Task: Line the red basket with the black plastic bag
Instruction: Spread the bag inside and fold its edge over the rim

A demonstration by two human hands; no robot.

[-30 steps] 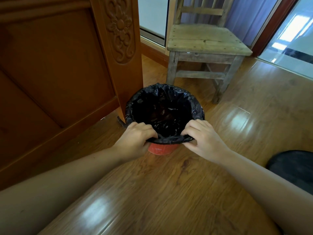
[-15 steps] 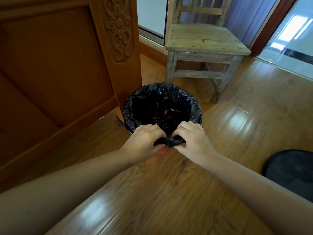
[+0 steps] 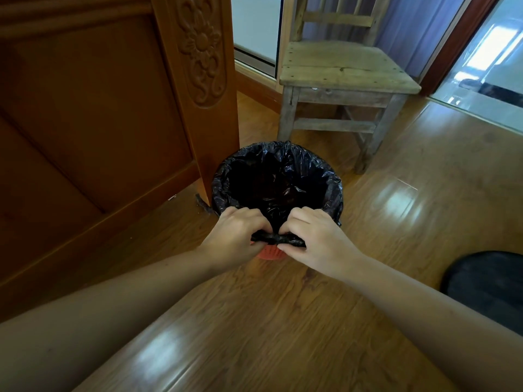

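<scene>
Head view: the red basket (image 3: 271, 252) stands upright on the floor (image 3: 283, 321), mouth up, draped in the black plastic bag (image 3: 277, 179). Left hand (image 3: 235, 239) and right hand (image 3: 317, 239) each grip the bag's bunched near edge, its roll lying left-right.

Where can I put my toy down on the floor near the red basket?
The shiny wooden floor right of the red basket, before the wooden chair, is bare. So is the floor nearest the camera, between the two forearms. It is crowded at the left, where the carved wooden panel almost touches the black plastic bag.
</scene>
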